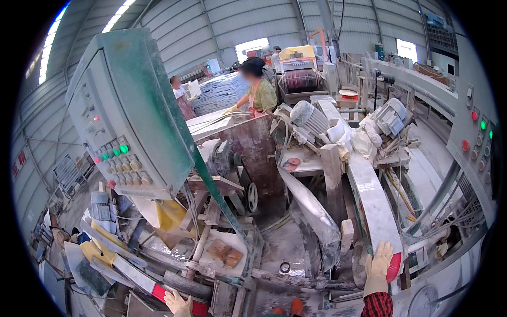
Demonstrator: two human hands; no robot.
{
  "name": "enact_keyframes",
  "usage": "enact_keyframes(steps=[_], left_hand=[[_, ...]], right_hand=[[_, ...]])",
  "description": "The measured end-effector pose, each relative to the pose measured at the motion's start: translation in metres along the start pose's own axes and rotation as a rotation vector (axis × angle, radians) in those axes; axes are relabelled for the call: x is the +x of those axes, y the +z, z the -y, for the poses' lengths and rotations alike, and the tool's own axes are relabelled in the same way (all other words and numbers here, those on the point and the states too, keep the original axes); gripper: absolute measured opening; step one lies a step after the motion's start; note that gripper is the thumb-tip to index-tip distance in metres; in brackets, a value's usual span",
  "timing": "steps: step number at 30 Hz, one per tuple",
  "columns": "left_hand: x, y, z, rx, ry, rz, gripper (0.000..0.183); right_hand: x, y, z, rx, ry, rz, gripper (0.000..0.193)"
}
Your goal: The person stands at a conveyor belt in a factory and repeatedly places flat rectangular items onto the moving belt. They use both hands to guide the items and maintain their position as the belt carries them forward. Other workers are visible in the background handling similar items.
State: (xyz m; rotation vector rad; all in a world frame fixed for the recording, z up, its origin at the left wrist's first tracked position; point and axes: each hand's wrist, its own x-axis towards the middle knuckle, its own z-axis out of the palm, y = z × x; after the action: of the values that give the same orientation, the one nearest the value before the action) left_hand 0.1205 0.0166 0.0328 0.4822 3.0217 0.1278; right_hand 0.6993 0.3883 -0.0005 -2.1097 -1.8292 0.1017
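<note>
Gloved and at work on the floor of a metal-walled workshop, we lay our right hand (378, 264) on the near end of a long white slab (372, 211), its grip released, fingers straight and flat beside a red end piece (394, 267). The slab lies on the machine to our right, running away beneath a grey motor (390, 117). Our left hand (177, 304) is at a red strip (159, 292) at the near end of a second white length (129, 269); whether that grip is grasping or merely resting, we cannot tell. Above it stands a green cabinet (132, 105), closed, with buttons and knobs on its face; a grey control cabinet (472, 132) is at far right. Farther back we see a red tub (348, 95) with a pale top, its contents too small to tell. Beyond, a co-worker (262, 95) in a dark hat reaches over a bench.
</note>
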Motion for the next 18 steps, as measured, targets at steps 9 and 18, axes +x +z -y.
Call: enact_keyframes(steps=[9, 18], left_hand=[[-0.01, 0.005, -0.007, -0.076, 0.013, -0.194, 0.087], [0.056, -0.002, 0.048, -0.092, -0.047, -0.443, 0.085]], right_hand=[[-0.006, 0.001, 0.0, 0.083, -0.049, -0.126, 0.081], [-0.087, 0.012, 0.009, 0.323, 0.085, -0.36, 0.074]])
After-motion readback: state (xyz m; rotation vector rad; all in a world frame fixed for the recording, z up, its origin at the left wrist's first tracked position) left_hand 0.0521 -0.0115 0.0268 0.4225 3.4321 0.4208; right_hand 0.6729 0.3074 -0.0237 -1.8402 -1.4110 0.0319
